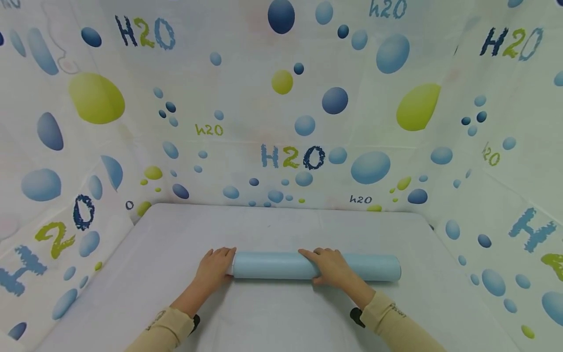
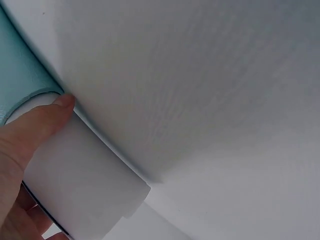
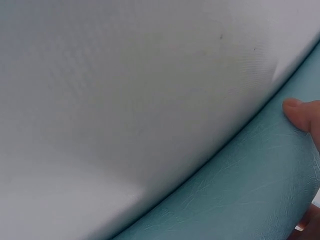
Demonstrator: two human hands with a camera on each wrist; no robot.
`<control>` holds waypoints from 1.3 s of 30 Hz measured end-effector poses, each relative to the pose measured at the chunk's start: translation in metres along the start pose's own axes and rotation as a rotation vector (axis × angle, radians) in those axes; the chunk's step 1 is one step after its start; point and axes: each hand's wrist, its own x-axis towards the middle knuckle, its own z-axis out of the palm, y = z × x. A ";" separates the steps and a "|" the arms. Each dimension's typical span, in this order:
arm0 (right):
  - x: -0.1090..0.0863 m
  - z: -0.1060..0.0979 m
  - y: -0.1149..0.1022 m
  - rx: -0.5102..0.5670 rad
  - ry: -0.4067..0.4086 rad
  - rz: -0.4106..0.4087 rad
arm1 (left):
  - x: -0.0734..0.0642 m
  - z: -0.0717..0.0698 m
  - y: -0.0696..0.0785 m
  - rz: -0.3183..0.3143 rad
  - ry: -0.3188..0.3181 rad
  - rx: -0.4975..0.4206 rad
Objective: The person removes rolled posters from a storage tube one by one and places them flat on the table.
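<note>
A rolled-up light blue sheet (image 1: 272, 265) lies crosswise on the table, its surface finely creased in the right wrist view. At its left end a white inner part (image 2: 85, 165) sticks out past the blue edge. My left hand (image 1: 214, 268) grips this white end, thumb on the near side and fingers round the far side. Further right, my right hand (image 1: 332, 267) holds the blue roll (image 3: 220, 195) from above, its thumb low on the near side. The roll's right end extends beyond that hand. The fingers' undersides are partly hidden.
A white cloth covers the table (image 1: 281, 225). Behind it and along both sides hang white curtains (image 1: 246, 88) printed with blue and green drops and "H2O" lettering. Dark bands (image 1: 357, 317) show at both wrists, by the beige sleeves.
</note>
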 end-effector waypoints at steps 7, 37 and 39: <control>0.002 0.000 0.000 -0.005 0.002 0.004 | 0.000 -0.002 0.000 0.005 0.010 0.012; -0.024 -0.006 0.036 0.042 0.008 0.028 | -0.003 -0.004 -0.009 -0.005 -0.009 0.031; -0.027 -0.006 0.040 0.039 0.006 0.031 | -0.004 -0.003 -0.009 -0.003 0.000 0.036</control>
